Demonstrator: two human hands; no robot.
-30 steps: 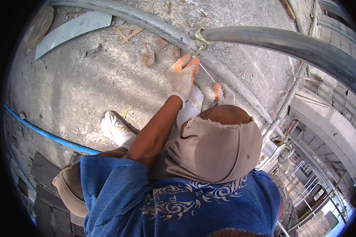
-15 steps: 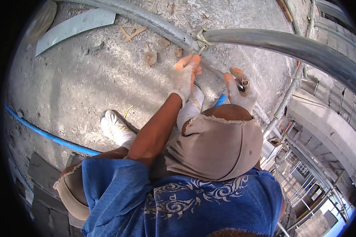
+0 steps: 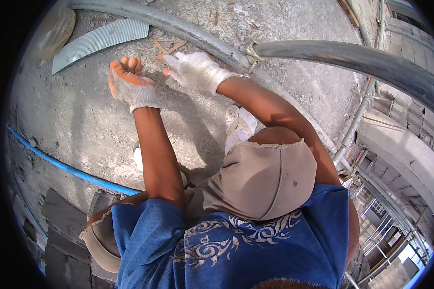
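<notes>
L hand (image 3: 131, 85) fingers curled, grip unclear; R hand (image 3: 195, 71) fingers apart, nr wood strips (image 3: 179, 46), pipe (image 3: 193, 33).

Left grip (image 3: 130, 85) curled, right grip (image 3: 194, 71) palm-down.

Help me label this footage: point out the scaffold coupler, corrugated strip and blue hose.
Scaffold coupler (image 3: 252, 51), head view: its metal body.
Corrugated strip (image 3: 101, 42), head view: its ribbed middle.
Blue hose (image 3: 83, 176), head view: its curved middle.

Room is left between the left hand (image 3: 131, 86) and the blue hose (image 3: 72, 170); beyond the right hand (image 3: 193, 71), low passage is barred by a scaffold tube (image 3: 178, 25).
</notes>
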